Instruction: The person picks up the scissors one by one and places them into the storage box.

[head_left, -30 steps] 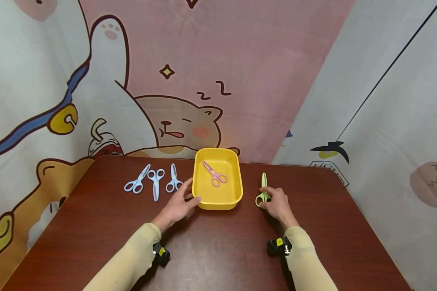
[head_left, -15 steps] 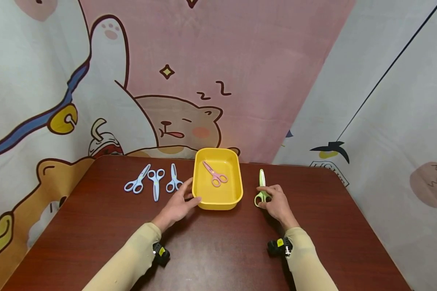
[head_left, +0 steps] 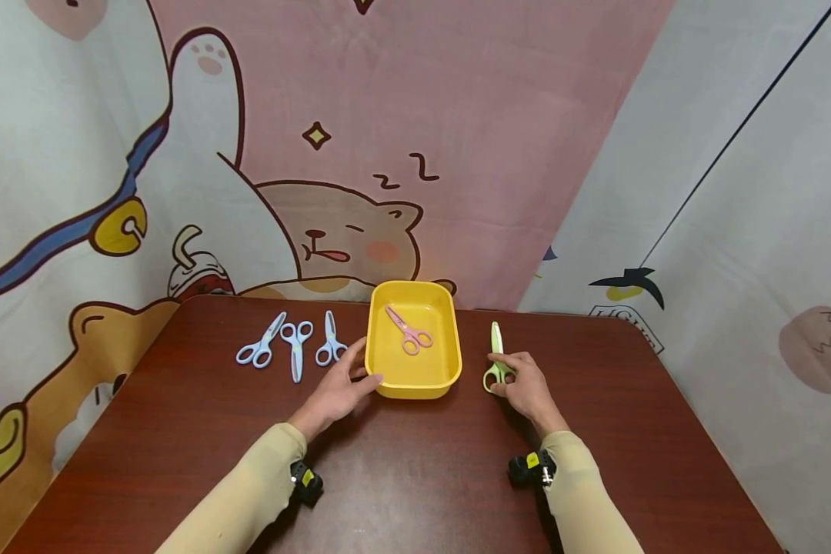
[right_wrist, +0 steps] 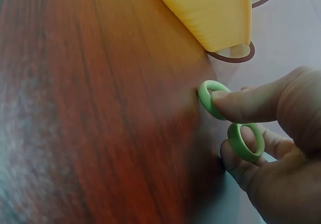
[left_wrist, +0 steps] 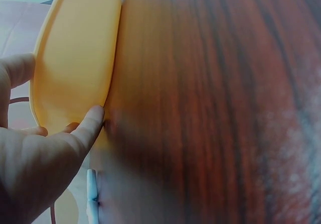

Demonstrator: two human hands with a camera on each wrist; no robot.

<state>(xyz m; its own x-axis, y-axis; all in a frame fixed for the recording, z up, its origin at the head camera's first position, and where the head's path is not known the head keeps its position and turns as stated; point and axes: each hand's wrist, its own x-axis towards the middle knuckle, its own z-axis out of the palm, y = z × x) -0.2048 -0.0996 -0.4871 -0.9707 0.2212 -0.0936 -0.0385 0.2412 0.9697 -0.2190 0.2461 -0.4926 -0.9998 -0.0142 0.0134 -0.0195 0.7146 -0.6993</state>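
My left hand point(head_left: 337, 394) holds the front left corner of a yellow plastic tray point(head_left: 415, 391), thumb at the rim and fingers along the outer wall. Inside the tray lies a pair of pink scissors point(head_left: 415, 338). Right of it, my right hand point(head_left: 526, 387) pinches green scissors point(head_left: 496, 338) by the handles, blades pointing to the back. In the right wrist view the thumb lies over one green handle loop point(right_wrist: 204, 99), with fingers around the other. Part of the handles is hidden by the hand.
Left of the tray lie blue scissors: one pair point(head_left: 256, 351) at the far left, another point(head_left: 296, 350) with handles to the back, a third point(head_left: 330, 342) near my left fingers. A cartoon-printed cloth point(head_left: 457, 154) hangs behind the brown table point(head_left: 415, 477).
The green scissors have shifted slightly left and their blades have turned more upright in view, with the right fingers drawn over the handles. The left hand and tray have stayed put.
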